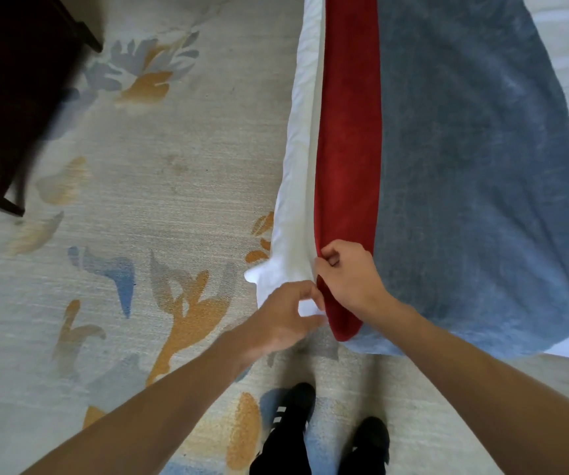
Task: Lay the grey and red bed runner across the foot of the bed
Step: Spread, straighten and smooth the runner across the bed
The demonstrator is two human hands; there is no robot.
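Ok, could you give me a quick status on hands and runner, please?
Right hand pinches runner at red edge. Left hand at white sheet corner, grip unclear. Nothing blocking.

Dark furniture blurred and edge-cropped, bed runner cut off at top, right hand fingertips hidden, left hand hold unclear.

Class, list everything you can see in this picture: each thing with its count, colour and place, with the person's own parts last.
bed runner: one, grey with red band, centre to right
bedding: one, white, under the runner
carpet: one, pale with orange, blue and grey leaves, left and bottom
furniture: one, dark brown, top left
shoes: two, black, bottom centre on the carpet
left hand: one, at the runner's red edge; grip unclear
right hand: one, pinching the red band's edge
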